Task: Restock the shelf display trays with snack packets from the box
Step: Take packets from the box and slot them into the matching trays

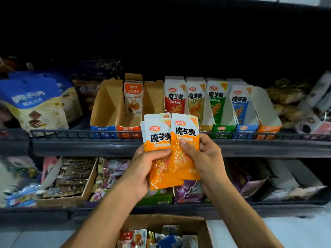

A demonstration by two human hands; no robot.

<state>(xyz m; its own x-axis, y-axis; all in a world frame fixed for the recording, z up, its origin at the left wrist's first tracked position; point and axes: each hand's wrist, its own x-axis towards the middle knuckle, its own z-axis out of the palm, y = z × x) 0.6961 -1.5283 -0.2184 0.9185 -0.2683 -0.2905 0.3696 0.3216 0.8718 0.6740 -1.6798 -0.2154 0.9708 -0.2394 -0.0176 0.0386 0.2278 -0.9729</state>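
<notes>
Before the upper shelf [125,147], both hands hold orange snack packets upright. Left hand [143,169] grips a small stack of packets [157,140], fingers curled across its front. Right hand [206,154] pinches one more packet [184,136], thumb on its face, overlapping the stack's right edge. Behind the packets on that shelf stand display trays: a brown tray [129,113] with one packet at its back, and to its right red [174,97], yellow, green [217,102] and blue [240,104] rows. An orange tray [268,120] sits at the far right of that row. Below the shelf, a cardboard box [161,222] holds mixed packets.
</notes>
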